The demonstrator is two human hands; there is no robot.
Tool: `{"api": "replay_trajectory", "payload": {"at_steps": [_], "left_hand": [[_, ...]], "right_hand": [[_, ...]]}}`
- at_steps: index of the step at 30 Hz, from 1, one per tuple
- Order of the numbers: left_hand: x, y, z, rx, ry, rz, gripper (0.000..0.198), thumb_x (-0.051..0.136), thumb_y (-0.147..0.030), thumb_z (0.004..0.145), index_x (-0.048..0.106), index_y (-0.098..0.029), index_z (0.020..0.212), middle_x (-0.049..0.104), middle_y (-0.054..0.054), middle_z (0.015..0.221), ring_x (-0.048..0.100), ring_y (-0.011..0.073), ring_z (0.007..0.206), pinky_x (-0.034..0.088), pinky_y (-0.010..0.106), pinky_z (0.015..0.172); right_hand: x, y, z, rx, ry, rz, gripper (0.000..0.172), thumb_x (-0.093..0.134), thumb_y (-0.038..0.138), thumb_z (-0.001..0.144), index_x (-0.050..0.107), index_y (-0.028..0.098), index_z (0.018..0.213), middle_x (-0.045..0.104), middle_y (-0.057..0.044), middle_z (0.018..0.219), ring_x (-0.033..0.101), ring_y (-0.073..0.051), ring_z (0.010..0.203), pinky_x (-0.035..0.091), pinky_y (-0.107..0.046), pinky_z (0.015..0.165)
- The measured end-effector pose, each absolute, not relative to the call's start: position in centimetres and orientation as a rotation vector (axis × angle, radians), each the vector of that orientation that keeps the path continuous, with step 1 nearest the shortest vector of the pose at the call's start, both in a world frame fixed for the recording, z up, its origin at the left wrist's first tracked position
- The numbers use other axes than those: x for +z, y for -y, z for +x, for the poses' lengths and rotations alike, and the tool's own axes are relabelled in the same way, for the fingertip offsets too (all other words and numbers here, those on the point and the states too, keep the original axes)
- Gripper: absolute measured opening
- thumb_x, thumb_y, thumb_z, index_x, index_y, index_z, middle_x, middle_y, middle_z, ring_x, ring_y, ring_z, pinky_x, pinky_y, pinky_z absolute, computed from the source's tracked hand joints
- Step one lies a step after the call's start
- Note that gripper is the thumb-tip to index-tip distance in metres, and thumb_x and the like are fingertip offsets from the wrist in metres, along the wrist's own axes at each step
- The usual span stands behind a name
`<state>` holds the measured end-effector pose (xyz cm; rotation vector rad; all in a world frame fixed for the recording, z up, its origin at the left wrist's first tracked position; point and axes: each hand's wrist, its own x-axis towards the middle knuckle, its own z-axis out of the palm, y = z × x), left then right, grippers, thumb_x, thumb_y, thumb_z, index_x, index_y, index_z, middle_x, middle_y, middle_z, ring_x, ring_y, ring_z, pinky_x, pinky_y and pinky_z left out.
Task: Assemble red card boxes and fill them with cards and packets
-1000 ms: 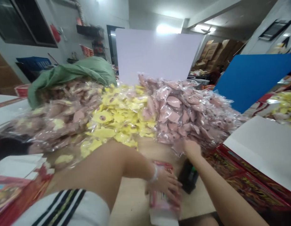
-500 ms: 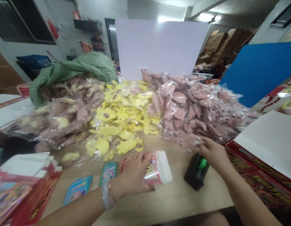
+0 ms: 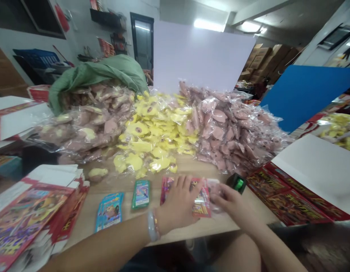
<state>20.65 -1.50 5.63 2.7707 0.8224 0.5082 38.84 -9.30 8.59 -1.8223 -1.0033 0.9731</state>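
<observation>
My left hand (image 3: 179, 200) lies across a small red printed box (image 3: 202, 200) on the table, fingers over its top and far side, thumb at the near side, holding it down. At the box's right end, my right hand (image 3: 230, 198) pinches a pink toy in a clear bag (image 3: 216, 194). The toy is right at the box's end; how much of it is inside is hidden by my fingers. Left of the box lie a stack of green cards (image 3: 141, 193) and a stack of blue cards (image 3: 109, 211).
Heaped behind are bagged yellow toys (image 3: 152, 128), bagged pink toys (image 3: 228, 128) and a green sack (image 3: 101, 71) spilling more. A black object with a green light (image 3: 239, 183) stands beyond my right hand. Flat red boxes (image 3: 36, 211) lie left; a larger red carton (image 3: 294, 192) stands right.
My right hand has come from the pink heap to the box's right end, bringing a bagged pink toy. My left hand stays on the box. The camera view has shifted.
</observation>
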Motion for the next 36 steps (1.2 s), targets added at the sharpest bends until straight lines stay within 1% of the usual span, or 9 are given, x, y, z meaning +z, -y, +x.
{"api": "replay_trajectory", "payload": {"at_steps": [4,8,11,16,23,27,31,34,36], "left_hand": [[6.2,3.6,20.6,0.603,-0.964,2.581,0.097,0.069,-0.043,0.055,0.021,-0.020,0.137,0.038,0.016,0.123,0.032,0.0363,0.114,0.025,0.053,0.097],[7.8,5.8,18.7,0.607,-0.865,2.205,0.099,0.069,-0.041,0.057,0.018,-0.020,0.139,0.037,0.014,0.128,0.034,0.0352,0.116,0.028,0.051,0.098],[8.8,6.8,16.6,0.428,-0.534,1.801,0.078,0.062,-0.033,0.072,0.022,-0.022,0.137,0.044,0.010,0.126,0.043,0.0276,0.114,0.036,0.041,0.097],[7.2,8.5,15.2,0.617,-0.346,1.257,0.063,0.049,-0.023,0.085,0.012,-0.026,0.135,0.047,0.008,0.126,0.050,0.0194,0.110,0.042,0.031,0.092],[4.4,11.3,14.7,0.482,-0.698,1.740,0.041,0.069,-0.031,0.065,0.047,-0.021,0.098,0.058,0.002,0.086,0.056,0.0177,0.077,0.045,0.027,0.068],[1.6,12.4,15.9,0.307,-0.851,1.622,0.036,0.065,-0.019,0.064,0.044,-0.019,0.093,0.060,0.001,0.085,0.056,0.0168,0.078,0.044,0.027,0.069],[0.1,13.0,16.9,0.366,-0.971,1.507,0.060,0.065,-0.017,0.064,0.033,-0.016,0.114,0.061,0.004,0.092,0.058,0.0171,0.080,0.045,0.027,0.072],[1.4,13.2,16.6,0.354,-1.018,1.514,0.099,0.068,-0.018,0.061,0.003,-0.016,0.136,0.062,0.006,0.097,0.059,0.0187,0.083,0.044,0.029,0.075],[2.6,13.2,16.1,0.337,-0.972,1.555,0.108,0.068,-0.016,0.061,-0.007,-0.016,0.138,0.062,0.007,0.101,0.058,0.0199,0.088,0.043,0.030,0.079]], "right_hand": [[9.6,9.4,36.4,0.735,1.196,-1.850,0.048,0.059,0.044,0.066,0.057,0.016,0.106,0.065,-0.009,0.092,0.061,-0.024,0.084,0.050,-0.037,0.077],[11.7,11.3,33.9,1.217,1.532,-1.601,0.034,0.045,0.043,0.083,0.064,0.017,0.093,0.066,-0.006,0.090,0.059,-0.021,0.085,0.047,-0.032,0.080],[12.9,12.9,33.7,1.523,1.620,-1.478,0.034,0.045,0.041,0.085,0.066,0.015,0.089,0.066,-0.005,0.082,0.060,-0.018,0.074,0.049,-0.028,0.070],[11.0,16.0,34.3,0.460,0.958,-1.687,0.040,0.065,0.040,0.071,0.061,0.024,0.107,0.062,-0.006,0.109,0.055,-0.023,0.100,0.046,-0.030,0.082],[6.3,20.7,30.9,1.360,0.466,-1.335,0.041,0.052,0.052,0.076,0.069,0.021,0.095,0.070,-0.008,0.091,0.062,-0.028,0.092,0.047,-0.040,0.083],[4.2,20.2,31.7,1.581,0.479,-1.326,0.045,0.066,0.046,0.065,0.068,0.017,0.100,0.069,-0.009,0.095,0.059,-0.029,0.098,0.043,-0.041,0.089],[4.4,18.6,33.1,1.560,0.961,-1.363,0.049,0.050,0.054,0.079,0.066,0.017,0.106,0.065,-0.011,0.106,0.056,-0.027,0.103,0.037,-0.041,0.095],[5.4,18.1,32.7,1.467,1.135,-1.500,0.043,0.050,0.049,0.080,0.066,0.018,0.106,0.066,-0.011,0.103,0.058,-0.026,0.097,0.041,-0.042,0.091],[5.7,18.2,32.1,1.453,1.172,-1.507,0.041,0.055,0.046,0.078,0.065,0.019,0.108,0.066,-0.009,0.104,0.058,-0.026,0.098,0.043,-0.040,0.089]]}}
